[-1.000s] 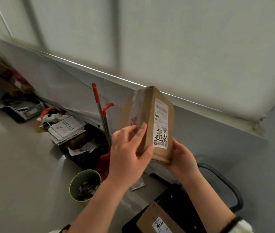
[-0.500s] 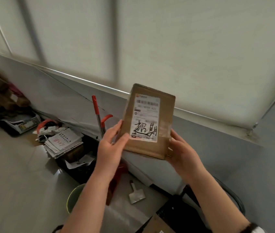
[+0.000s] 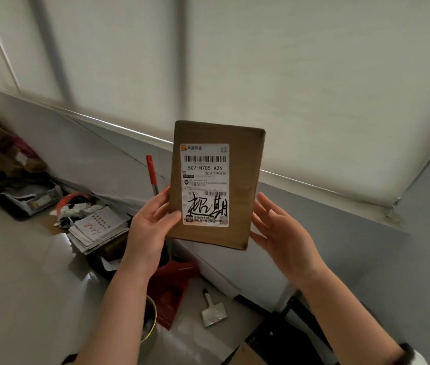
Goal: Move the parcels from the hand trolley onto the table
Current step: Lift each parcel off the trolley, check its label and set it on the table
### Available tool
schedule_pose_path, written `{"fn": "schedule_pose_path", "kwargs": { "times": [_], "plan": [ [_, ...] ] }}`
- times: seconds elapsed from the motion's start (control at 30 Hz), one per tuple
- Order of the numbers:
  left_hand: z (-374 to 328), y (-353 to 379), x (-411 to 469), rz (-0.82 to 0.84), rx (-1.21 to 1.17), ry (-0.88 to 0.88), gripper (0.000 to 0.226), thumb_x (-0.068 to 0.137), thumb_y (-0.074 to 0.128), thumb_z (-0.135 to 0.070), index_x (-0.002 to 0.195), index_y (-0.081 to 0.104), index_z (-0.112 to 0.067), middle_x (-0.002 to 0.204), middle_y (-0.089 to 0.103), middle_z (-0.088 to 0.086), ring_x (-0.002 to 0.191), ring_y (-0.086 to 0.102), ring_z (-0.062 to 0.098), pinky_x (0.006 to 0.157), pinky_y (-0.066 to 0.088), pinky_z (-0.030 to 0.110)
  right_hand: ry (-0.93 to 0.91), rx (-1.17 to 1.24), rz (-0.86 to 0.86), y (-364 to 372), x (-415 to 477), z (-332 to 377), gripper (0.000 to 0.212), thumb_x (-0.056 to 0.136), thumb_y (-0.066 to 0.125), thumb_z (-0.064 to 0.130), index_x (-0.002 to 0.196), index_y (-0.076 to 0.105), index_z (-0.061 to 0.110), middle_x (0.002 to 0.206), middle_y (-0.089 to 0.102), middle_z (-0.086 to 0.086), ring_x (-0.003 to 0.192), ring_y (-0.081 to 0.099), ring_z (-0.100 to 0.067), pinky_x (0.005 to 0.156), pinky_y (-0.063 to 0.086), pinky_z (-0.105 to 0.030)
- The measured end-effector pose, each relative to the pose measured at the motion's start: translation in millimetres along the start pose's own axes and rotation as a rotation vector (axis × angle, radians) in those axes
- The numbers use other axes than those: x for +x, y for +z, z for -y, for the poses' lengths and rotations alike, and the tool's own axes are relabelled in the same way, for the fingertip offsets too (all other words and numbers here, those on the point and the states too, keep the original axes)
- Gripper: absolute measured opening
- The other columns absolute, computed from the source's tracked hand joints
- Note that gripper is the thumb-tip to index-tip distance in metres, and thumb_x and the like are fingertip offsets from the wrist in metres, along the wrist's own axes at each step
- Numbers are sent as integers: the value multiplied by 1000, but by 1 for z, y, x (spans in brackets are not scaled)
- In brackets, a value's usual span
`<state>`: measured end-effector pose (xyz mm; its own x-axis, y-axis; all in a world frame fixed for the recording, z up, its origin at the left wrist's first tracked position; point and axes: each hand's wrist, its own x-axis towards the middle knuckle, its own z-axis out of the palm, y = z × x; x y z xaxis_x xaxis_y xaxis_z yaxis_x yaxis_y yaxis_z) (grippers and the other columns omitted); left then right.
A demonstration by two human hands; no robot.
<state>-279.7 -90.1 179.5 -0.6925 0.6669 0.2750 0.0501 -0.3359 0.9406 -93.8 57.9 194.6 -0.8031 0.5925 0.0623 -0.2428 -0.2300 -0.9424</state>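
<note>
Brown cardboard parcel, white barcode label, black marker scrawl, upright mid-air. Left hand grip pinches its lower-left edge; right hand flat against lower-right edge. Versus 1 s ago: label now faces camera.

Dim, flat indoor daylight. Light comes through pale roller blind, which glows evenly and backlights scene. Wall beneath it in grey shade. Parcel face dull, turned away from light, yet sharp: label print and barcodes legible. Soft glare patch on glossy floor at left. Shadows weak and diffuse. Clutter at far left smeared, low in detail. Wide-angle bend: blind's bottom rail slants, window bars lean toward frame edges. Slight softness overall.
</note>
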Motion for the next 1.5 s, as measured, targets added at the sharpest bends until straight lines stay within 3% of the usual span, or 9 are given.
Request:
{"fn": "schedule_pose_path", "kwargs": {
  "times": [0.13, 0.23, 0.4, 0.53, 0.8, 1.03, 1.2, 1.3, 1.5],
  "plan": [
    [-17, 14, 0, 19, 187, 178, 50, 89, 59, -5, 110, 64, -51, 115, 66, -20, 111, 58, -2, 81, 48, 9, -44, 13, -26, -2, 2, 19, 40, 89, 37, 25, 119, 64, 29, 122, 64, 8, 118, 56, -12, 101, 39, -39],
    [-17, 24, 1, -73, 236, 134, 45, 86, 63, -7, 97, 67, -50, 112, 68, -18, 113, 58, 2, 93, 44, 22, -81, 39, -43, -6, 1, 22, 39, 90, 37, 28, 89, 76, 33, 98, 72, 10, 97, 66, -6, 90, 46, -33],
    [-15, 28, 1, -43, 195, 63, 31, 86, 63, -6, 88, 70, -36, 96, 72, -15, 97, 64, -1, 75, 48, 10, -105, -27, -84, -12, -8, 20, 34, 91, 41, 32, 97, 74, 32, 106, 71, 5, 103, 65, -12, 81, 54, -24],
    [-12, 30, -2, -14, 200, 14, 15, 87, 63, -14, 94, 70, -26, 95, 72, -11, 95, 64, -1, 80, 46, 17, -139, -61, -78, -14, -13, 16, 27, 86, 50, 34, 99, 74, 32, 105, 71, 7, 101, 65, -9, 78, 52, -21],
    [-31, 34, 4, 132, 287, 118, 33, 81, 62, -36, 112, 64, -24, 111, 68, -11, 106, 61, 1, 76, 51, 11, -103, -109, -74, -13, -9, 44, 35, 95, 42, 23, 95, 75, 33, 107, 71, 6, 104, 65, -13, 86, 54, -28],
    [-67, 50, 45, -55, 576, 123, 19, 89, 58, -40, 95, 67, -24, 87, 70, -13, 71, 65, -3, 57, 48, 12, -154, -328, 12, -7, -5, 84, 23, 88, 51, 35, 104, 67, 40, 122, 63, 14, 121, 53, -11, 99, 42, -37],
    [-79, 54, 54, -137, 384, -113, 28, 86, 62, -41, 69, 70, -21, 61, 68, -10, 61, 63, 11, 58, 52, 27, -244, -331, 320, -10, -8, 79, 54, 84, 61, 11, 135, 48, 21, 129, 60, -4, 119, 56, -21, 89, 49, -27],
    [-79, 45, 49, 35, 289, -215, 26, 85, 61, -45, 77, 72, -22, 72, 71, -7, 77, 66, 16, 75, 51, 36, -179, -342, 297, -20, -11, 72, 59, 80, 66, 10, 135, 48, 23, 125, 63, -4, 116, 58, -21, 87, 50, -27],
    [-67, 40, 30, 339, 435, -97, 56, 63, 66, -68, 108, 67, -35, 101, 71, -15, 96, 65, 6, 88, 51, 39, 20, -375, -56, -26, -4, 78, 18, 88, 60, 22, 104, 68, 19, 94, 74, 5, 85, 70, -13, 71, 57, -25]
  ]
}}
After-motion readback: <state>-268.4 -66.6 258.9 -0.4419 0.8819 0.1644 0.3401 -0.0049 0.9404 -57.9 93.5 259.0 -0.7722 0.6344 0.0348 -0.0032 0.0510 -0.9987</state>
